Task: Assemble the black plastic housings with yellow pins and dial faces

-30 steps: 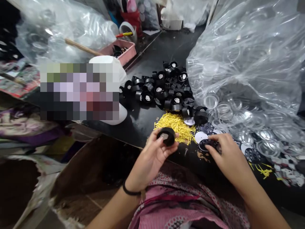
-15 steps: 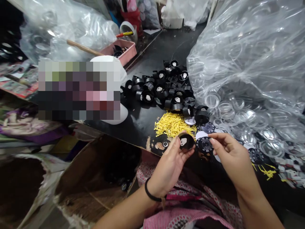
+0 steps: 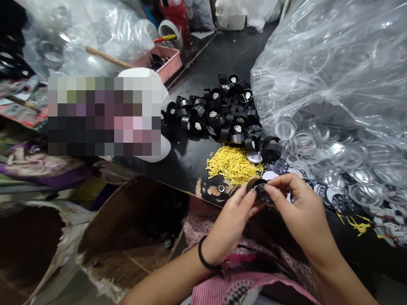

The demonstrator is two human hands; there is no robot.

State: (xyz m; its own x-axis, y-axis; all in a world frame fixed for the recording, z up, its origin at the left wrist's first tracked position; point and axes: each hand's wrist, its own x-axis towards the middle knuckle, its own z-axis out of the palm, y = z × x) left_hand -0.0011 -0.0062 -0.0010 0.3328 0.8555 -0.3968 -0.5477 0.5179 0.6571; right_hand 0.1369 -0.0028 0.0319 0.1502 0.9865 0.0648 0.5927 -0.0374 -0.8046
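Dark tabletop (image 3: 187, 169) beneath, left hand (image 3: 233, 216) and right hand (image 3: 294, 203) pinch a round black cup (image 3: 253, 184) and printed dial (image 3: 263, 193).

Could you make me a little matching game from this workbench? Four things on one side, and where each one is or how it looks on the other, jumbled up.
Things
1. Printed black dial
2. Thin yellow sticks
3. Open tray
4. Black band

Place, colour or state
A. Pink, with black pieces inside
B. Worn around the left wrist
C. At the fingertips of the right hand
D. Heaped loosely on the black table

Right pairs: 1-C, 2-D, 3-A, 4-B
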